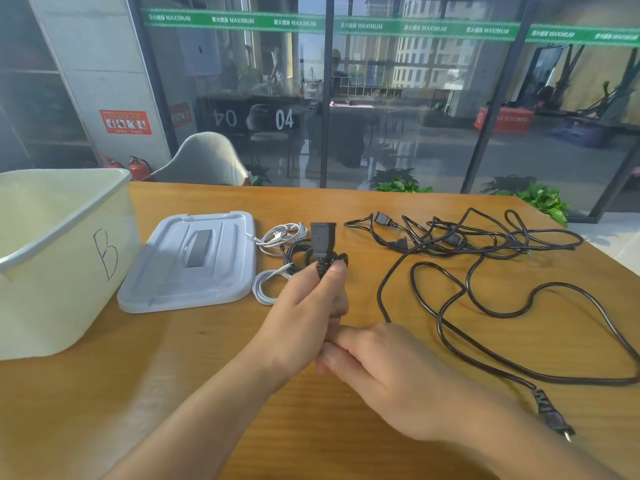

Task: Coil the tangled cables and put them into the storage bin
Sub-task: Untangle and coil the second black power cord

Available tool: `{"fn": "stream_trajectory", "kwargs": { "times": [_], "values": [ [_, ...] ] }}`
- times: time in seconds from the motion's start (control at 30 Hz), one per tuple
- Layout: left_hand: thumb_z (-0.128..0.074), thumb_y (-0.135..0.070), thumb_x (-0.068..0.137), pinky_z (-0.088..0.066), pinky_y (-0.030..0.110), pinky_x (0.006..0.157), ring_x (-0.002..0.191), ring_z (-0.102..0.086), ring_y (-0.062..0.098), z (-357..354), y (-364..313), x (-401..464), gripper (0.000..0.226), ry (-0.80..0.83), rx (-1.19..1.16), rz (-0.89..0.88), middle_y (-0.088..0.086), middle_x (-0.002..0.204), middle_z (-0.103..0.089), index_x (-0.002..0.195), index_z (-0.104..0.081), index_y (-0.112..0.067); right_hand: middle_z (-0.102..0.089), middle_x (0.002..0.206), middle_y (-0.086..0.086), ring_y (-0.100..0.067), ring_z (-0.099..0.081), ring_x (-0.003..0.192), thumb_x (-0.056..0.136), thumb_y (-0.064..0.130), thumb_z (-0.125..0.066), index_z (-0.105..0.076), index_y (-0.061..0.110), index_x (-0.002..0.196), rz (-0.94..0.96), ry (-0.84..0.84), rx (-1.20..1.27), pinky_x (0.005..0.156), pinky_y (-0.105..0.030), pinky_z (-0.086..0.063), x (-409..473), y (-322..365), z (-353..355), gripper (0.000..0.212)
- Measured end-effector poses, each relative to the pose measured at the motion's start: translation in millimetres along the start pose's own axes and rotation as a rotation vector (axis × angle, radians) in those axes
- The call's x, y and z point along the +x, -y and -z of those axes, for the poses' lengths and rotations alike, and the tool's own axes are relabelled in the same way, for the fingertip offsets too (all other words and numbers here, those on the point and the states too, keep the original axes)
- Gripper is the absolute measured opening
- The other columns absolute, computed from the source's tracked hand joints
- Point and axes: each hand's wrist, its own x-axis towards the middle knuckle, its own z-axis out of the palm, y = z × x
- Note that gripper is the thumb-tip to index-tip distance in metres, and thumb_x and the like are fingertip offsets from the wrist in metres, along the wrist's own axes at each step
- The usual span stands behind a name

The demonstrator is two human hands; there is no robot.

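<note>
Left hand: the left hand (304,303) is up off the tabletop (207,358), thumb and fingers pinched round the black power cord (450,327) just below its socket end (322,237), which stands upright.
Right hand: the right hand (377,368) sits just below the left hand, touching it, fingers curled in; it looks to be holding the same cord, though the cord itself is hidden there.
Cord run: from the hands it trails off right of the left hand in wide loose loops, ending in a two-pin plug (554,417).
Still waiting: a knotted black cable pile (485,237) beyond those loops; white cables (277,237) just behind the left hand.
Destination: the storage bin (52,271), marked B, far left of the left hand, open; its grey lid (194,258) lies flat between.
Doing it well, I'd say: anchor the socket end, feed even loops hand to hand, let each turn twist naturally, and drag the slack clear of the pile so nothing snags.
</note>
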Motion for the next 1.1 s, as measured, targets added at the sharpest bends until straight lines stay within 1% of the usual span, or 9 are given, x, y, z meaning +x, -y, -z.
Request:
{"fn": "stream_trajectory", "kwargs": {
  "times": [0.07,0.17,0.4,0.53,0.63,0.7,0.8,0.97,1.1],
  "values": [
    [-0.043,-0.036,0.111,-0.026,0.031,0.055,0.061,-0.027,0.025,4,-2,1,0.049,-0.018,-0.083,-0.013,0.015,0.071,-0.028,0.071,-0.036,-0.010,-0.057,0.067,0.000,-0.014,-0.050,0.061,0.112,0.042,-0.035,-0.060,0.032,0.097,0.019,0.058,0.079,0.061,-0.030,-0.039,2,-4,-2,0.031],
    [-0.049,-0.039,0.104,-0.039,0.027,0.054,0.054,-0.038,0.019,9,-5,0,0.036,0.055,-0.362,0.006,0.002,0.067,-0.036,0.075,-0.049,-0.018,-0.056,0.069,-0.001,-0.018,-0.053,0.064,0.113,0.041,-0.033,-0.062,0.032,0.098,0.037,0.136,0.159,0.067,-0.036,-0.046,6,-12,-4,0.034],
    [-0.049,-0.038,0.102,-0.023,0.023,0.044,0.045,-0.022,0.010,17,-16,-5,0.031,0.392,-0.477,0.124,-0.005,0.059,-0.031,0.078,-0.050,-0.019,-0.060,0.073,0.003,-0.014,-0.055,0.070,0.106,0.060,-0.031,-0.056,0.020,0.078,0.081,0.177,-0.044,0.074,-0.024,-0.043,11,-39,8,0.056],
    [-0.048,-0.036,0.101,-0.021,0.019,0.041,0.040,-0.025,0.003,27,-23,-5,0.030,0.512,-0.547,0.179,-0.009,0.055,-0.032,0.076,-0.052,-0.021,-0.049,0.060,0.004,-0.015,-0.045,0.055,0.098,0.076,-0.041,-0.053,0.032,0.066,-0.044,0.108,-0.033,0.059,-0.034,-0.041,9,-70,30,0.055],
    [-0.046,-0.035,0.102,-0.023,0.018,0.041,0.040,-0.025,0.001,35,-27,-6,0.030,0.593,-0.521,0.219,-0.010,0.055,-0.034,0.076,-0.053,-0.022,-0.047,0.056,0.008,-0.007,-0.042,0.050,0.092,0.086,-0.039,-0.055,0.034,0.069,-0.152,-0.010,-0.084,0.058,-0.032,-0.040,3,-93,49,0.058],
    [-0.045,-0.035,0.103,-0.023,0.018,0.041,0.041,-0.024,0.003,36,-27,-6,0.031,0.619,-0.457,0.252,-0.010,0.056,-0.032,0.076,-0.052,-0.022,-0.056,0.059,0.005,-0.009,-0.051,0.054,0.090,0.086,-0.037,-0.060,0.038,0.075,-0.227,-0.106,-0.141,0.074,-0.042,-0.050,-3,-104,60,0.055],
    [-0.050,-0.036,0.100,-0.021,0.017,0.041,0.044,-0.021,0.007,29,-24,-7,0.028,0.591,-0.292,0.310,-0.006,0.057,-0.031,0.077,-0.048,-0.020,-0.061,0.060,0.009,-0.008,-0.057,0.059,0.086,0.087,-0.034,-0.064,0.042,0.079,-0.302,-0.313,-0.282,0.061,-0.032,-0.047,-8,-106,70,0.054],
    [-0.056,-0.036,0.105,-0.019,0.018,0.042,0.049,-0.025,0.009,8,-13,-7,0.029,0.441,-0.031,0.354,-0.005,0.060,-0.034,0.084,-0.052,-0.017,-0.056,0.049,0.018,0.002,-0.059,0.054,0.088,0.064,-0.065,-0.065,0.032,0.071,-0.241,-0.777,-0.371,0.049,-0.020,-0.038,-1,-71,65,0.037],
    [-0.049,-0.032,0.109,-0.017,0.020,0.045,0.050,-0.023,0.011,2,-4,-4,0.026,0.298,-0.071,0.378,-0.003,0.063,-0.034,0.089,-0.048,-0.016,-0.057,0.053,0.014,-0.002,-0.062,0.061,0.094,0.040,-0.071,-0.066,0.025,0.073,-0.145,-0.810,-0.111,0.053,-0.012,-0.037,3,-40,48,0.027]
  ]
}}
